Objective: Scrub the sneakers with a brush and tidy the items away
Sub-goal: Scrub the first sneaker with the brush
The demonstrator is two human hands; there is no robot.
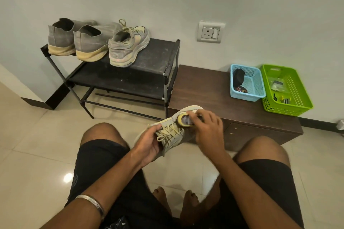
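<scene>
A grey and pale-yellow sneaker (172, 132) is held in the air between my knees, toe pointing away. My left hand (149, 142) grips its heel and lace area from the left. My right hand (209, 128) curls over the toe end, holding a small brush (186, 121) against the upper; most of the brush is hidden under my fingers. Its matching sneaker (128, 47) stands on the top of the black shoe rack (160, 55), next to a grey knit pair (74, 39).
A low dark wooden bench (208, 89) stands right of the rack. On it sit a blue basket (249, 96) with a dark item and a green basket (296, 106) with small bits. A wall socket (210, 32) is above. Glossy tile floor surrounds my bare feet.
</scene>
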